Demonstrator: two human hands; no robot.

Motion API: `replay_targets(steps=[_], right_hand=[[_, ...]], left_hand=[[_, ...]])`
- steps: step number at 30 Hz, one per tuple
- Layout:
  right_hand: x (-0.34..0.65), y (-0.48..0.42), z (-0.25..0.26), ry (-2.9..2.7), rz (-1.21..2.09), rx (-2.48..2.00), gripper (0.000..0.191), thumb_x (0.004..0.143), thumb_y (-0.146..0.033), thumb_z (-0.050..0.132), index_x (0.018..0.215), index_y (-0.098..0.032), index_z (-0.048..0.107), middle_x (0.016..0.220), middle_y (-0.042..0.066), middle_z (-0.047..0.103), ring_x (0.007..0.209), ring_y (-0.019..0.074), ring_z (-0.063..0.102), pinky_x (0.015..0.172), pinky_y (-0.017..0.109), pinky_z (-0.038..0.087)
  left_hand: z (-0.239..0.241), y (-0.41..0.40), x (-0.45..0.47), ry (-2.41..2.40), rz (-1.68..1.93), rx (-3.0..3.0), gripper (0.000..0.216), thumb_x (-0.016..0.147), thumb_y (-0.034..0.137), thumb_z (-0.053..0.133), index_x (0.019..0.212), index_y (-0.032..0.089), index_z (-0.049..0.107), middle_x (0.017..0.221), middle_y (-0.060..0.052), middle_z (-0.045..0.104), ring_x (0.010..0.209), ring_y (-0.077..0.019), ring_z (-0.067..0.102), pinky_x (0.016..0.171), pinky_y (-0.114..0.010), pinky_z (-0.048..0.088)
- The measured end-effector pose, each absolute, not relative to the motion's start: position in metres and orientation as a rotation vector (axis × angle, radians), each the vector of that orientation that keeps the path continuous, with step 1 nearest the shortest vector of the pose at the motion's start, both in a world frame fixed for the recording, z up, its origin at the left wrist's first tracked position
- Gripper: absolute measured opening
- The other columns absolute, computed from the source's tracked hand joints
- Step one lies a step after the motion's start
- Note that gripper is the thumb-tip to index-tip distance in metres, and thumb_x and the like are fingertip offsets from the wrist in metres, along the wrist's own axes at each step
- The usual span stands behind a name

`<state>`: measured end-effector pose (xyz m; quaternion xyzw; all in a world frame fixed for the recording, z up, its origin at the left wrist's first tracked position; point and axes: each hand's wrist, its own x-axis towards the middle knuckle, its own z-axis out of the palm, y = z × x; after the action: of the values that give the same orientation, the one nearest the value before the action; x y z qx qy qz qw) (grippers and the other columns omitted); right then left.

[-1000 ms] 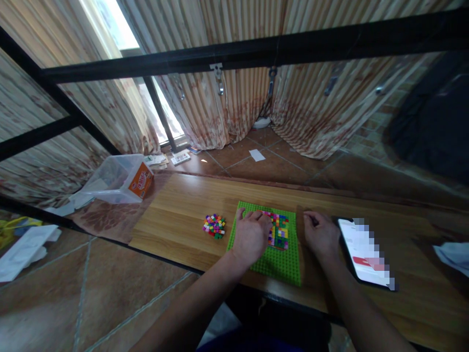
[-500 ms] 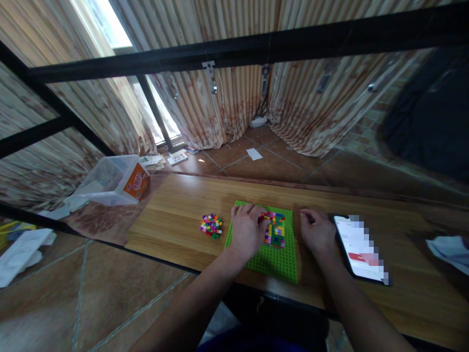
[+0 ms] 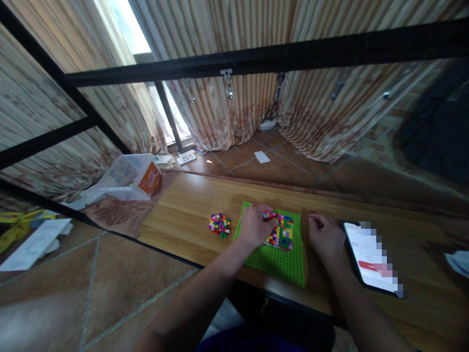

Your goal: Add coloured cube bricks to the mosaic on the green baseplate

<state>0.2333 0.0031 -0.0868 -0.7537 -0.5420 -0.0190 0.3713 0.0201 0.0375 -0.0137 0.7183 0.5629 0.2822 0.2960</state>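
Note:
A green studded baseplate [image 3: 278,264] lies on the wooden table [image 3: 190,200] with a patch of small coloured bricks [image 3: 282,233] fixed on it. My left hand [image 3: 254,226] rests on the plate's left part, fingers curled and pinching at the patch's top-left corner; what it pinches is too small to make out. A loose pile of coloured bricks [image 3: 219,225] sits left of the plate. My right hand [image 3: 324,236] lies on the table just right of the plate, fingers curled in.
A phone [image 3: 372,256] with a lit screen lies right of my right hand. A clear plastic box [image 3: 126,178] lies on its side at the table's far left. A black metal frame [image 3: 256,54] crosses overhead. Curtains hang behind; tiled floor lies below.
My left hand's fingers have curled from flat on the plate into a pinch at the brick patch's top-left corner. My right hand has stayed put. The camera has shifted slightly.

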Motion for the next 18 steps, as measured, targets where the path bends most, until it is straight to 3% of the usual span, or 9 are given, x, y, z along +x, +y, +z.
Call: replay_targets(steps=[5, 8, 11, 18], right_hand=[[0.236, 0.003, -0.089, -1.405, -0.052, -1.974, 0.035, 0.083, -0.04, 0.043, 0.089, -0.018, 0.07, 0.085, 0.009, 0.069, 0.072, 0.0216, 0.059, 0.068, 0.034, 0.044], [0.239, 0.003, -0.091, -1.425, -0.052, -1.966, 0.034, 0.083, -0.039, 0.044, 0.089, -0.019, 0.07, 0.087, 0.009, 0.07, 0.077, 0.023, 0.061, 0.07, 0.034, 0.045], [0.239, 0.003, -0.092, -1.432, -0.052, -1.959, 0.033, 0.083, -0.039, 0.044, 0.089, -0.019, 0.07, 0.088, 0.009, 0.07, 0.081, 0.0239, 0.062, 0.072, 0.034, 0.045], [0.236, 0.002, -0.088, -1.414, -0.061, -1.946, 0.03, 0.083, -0.037, 0.045, 0.088, -0.02, 0.069, 0.09, 0.009, 0.071, 0.083, 0.0239, 0.063, 0.075, 0.035, 0.046]], left_hand=[[-0.012, 0.024, 0.006, 1.453, 0.926, 1.897, 0.03, 0.08, 0.031, 0.068, 0.108, 0.02, 0.066, 0.106, -0.006, 0.068, 0.101, -0.0198, 0.061, 0.092, -0.036, 0.049], [-0.015, 0.014, -0.021, 1.471, 1.0, 1.991, 0.023, 0.084, 0.022, 0.06, 0.107, 0.022, 0.065, 0.11, -0.005, 0.066, 0.105, -0.0185, 0.059, 0.096, -0.035, 0.046], [-0.022, 0.007, -0.055, 1.557, 0.904, 2.119, 0.024, 0.082, 0.013, 0.057, 0.102, 0.022, 0.067, 0.11, -0.005, 0.065, 0.106, -0.0189, 0.057, 0.096, -0.037, 0.044], [-0.034, 0.0, -0.09, 1.708, 0.591, 2.388, 0.018, 0.085, 0.021, 0.054, 0.094, 0.023, 0.07, 0.117, -0.006, 0.063, 0.107, -0.0242, 0.054, 0.094, -0.044, 0.039]])
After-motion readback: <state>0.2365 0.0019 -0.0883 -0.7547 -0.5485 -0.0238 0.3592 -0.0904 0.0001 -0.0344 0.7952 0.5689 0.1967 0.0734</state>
